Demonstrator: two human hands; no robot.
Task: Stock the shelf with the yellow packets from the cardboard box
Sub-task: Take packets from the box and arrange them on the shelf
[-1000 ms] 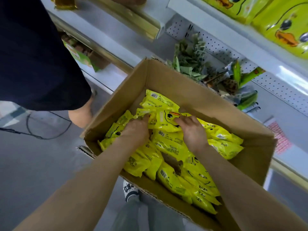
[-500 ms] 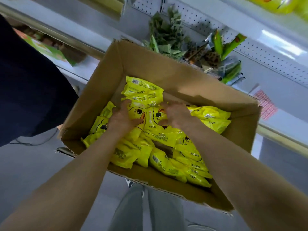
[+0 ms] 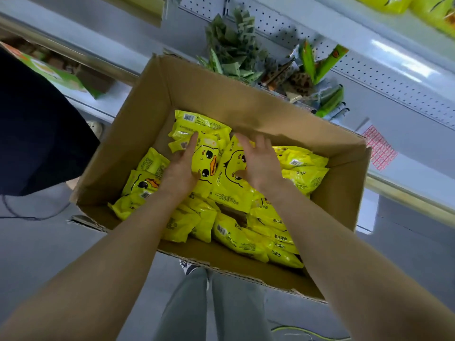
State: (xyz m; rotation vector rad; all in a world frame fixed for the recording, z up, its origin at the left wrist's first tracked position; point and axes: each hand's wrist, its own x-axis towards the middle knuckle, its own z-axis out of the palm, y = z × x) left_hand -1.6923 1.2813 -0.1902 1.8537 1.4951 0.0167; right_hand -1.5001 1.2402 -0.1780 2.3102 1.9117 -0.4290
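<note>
An open cardboard box (image 3: 221, 94) holds several yellow packets. Two of them stand up side by side with a duck face showing. My left hand (image 3: 181, 171) grips the left duck packet (image 3: 206, 158) along its left edge, fingers pointing up. My right hand (image 3: 261, 163) holds the right duck packet (image 3: 231, 190), thumb on its front and fingers spread over its top. The other packets (image 3: 246, 242) lie loose and flat around them in the box. More yellow packets (image 3: 438, 11) sit on the white shelf at the top right.
Behind the box, the white pegboard shelf (image 3: 369, 70) holds green packets (image 3: 234, 50) and mixed snack bags (image 3: 320, 70). A person in dark clothing (image 3: 37, 131) stands close at the left. My grey trouser legs (image 3: 209, 303) are below the box, and a cable (image 3: 24, 217) lies on the floor.
Both hands have drawn two duck-face packets up out of the pile and stood them on end. The camera has tilted down and closer to the box.
</note>
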